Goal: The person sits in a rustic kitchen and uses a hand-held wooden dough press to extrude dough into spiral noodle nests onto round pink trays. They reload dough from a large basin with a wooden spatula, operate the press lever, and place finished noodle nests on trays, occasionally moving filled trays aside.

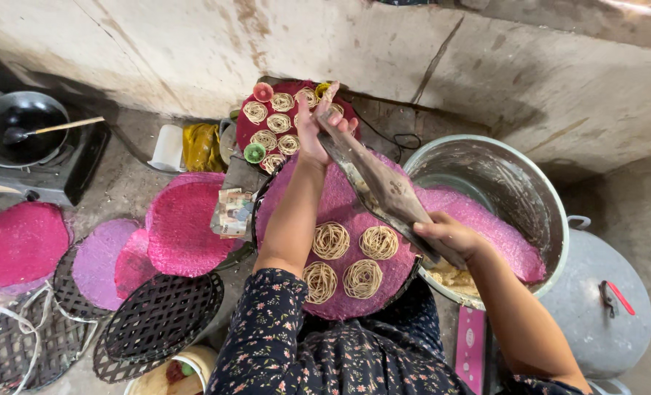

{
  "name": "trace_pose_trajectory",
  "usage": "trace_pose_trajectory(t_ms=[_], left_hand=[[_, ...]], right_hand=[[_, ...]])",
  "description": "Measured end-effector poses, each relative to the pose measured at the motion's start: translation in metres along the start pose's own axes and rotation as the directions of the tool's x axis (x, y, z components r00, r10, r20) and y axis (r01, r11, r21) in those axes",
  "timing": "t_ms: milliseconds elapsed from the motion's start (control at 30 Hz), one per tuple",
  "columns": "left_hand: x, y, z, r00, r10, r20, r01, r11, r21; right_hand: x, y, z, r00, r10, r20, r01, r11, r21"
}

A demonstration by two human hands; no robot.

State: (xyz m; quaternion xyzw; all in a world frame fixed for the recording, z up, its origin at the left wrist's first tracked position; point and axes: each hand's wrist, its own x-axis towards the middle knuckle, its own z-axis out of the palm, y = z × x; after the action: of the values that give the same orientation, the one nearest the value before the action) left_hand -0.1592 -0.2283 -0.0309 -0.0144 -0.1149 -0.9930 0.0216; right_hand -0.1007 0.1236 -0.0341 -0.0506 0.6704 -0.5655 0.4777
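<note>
four coils of pale noodle [346, 260] were laid in a square on a round pink mat [340, 212], which rested on a dark woven tray in front of the person. above that mat a long metal noodle press [380, 186] was held slanted by both hands. its far end was gripped by the left hand [318, 121], fingers wrapped closed around it, and its near end was clasped by the right hand [450, 238], fingers curled tight about the handle. just right of the mat a large steel basin [516, 190] was seen, with another pink mat lying inside it and pale dough at its near rim. beyond the mat a dark red tray [249, 132] filled with more noodle coils and small coloured cups was set against the wall. left of the mat, more pink mats [183, 223] and dark woven trays [161, 314] were spread, and far left a black wok [18, 124] with a ladle was placed on a stove.
</note>
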Motion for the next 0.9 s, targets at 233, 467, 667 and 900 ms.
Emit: trace_pose_trajectory(t_ms=[233,467,667,900], left_hand=[[-0.005,0.001,-0.002,0.998,0.069,0.012,-0.070,0.997,0.030],[-0.027,0.024,0.007,0.995,0.094,0.019,-0.094,0.996,0.004],[-0.026,-0.001,0.002,0.997,0.076,-0.001,-0.076,0.995,-0.071],[-0.029,0.039,0.019,0.986,0.164,0.036,-0.164,0.986,0.009]], right_hand=[[-0.026,-0.036,-0.004,0.992,-0.085,-0.097,0.051,0.948,-0.315],[-0.037,-0.040,0.037,0.999,-0.049,-0.003,0.046,0.963,-0.265],[-0.058,-0.052,0.021,0.975,-0.168,-0.148,0.080,0.879,-0.470],[-0.027,-0.049,0.036,0.968,-0.237,-0.077,0.173,0.862,-0.476]])
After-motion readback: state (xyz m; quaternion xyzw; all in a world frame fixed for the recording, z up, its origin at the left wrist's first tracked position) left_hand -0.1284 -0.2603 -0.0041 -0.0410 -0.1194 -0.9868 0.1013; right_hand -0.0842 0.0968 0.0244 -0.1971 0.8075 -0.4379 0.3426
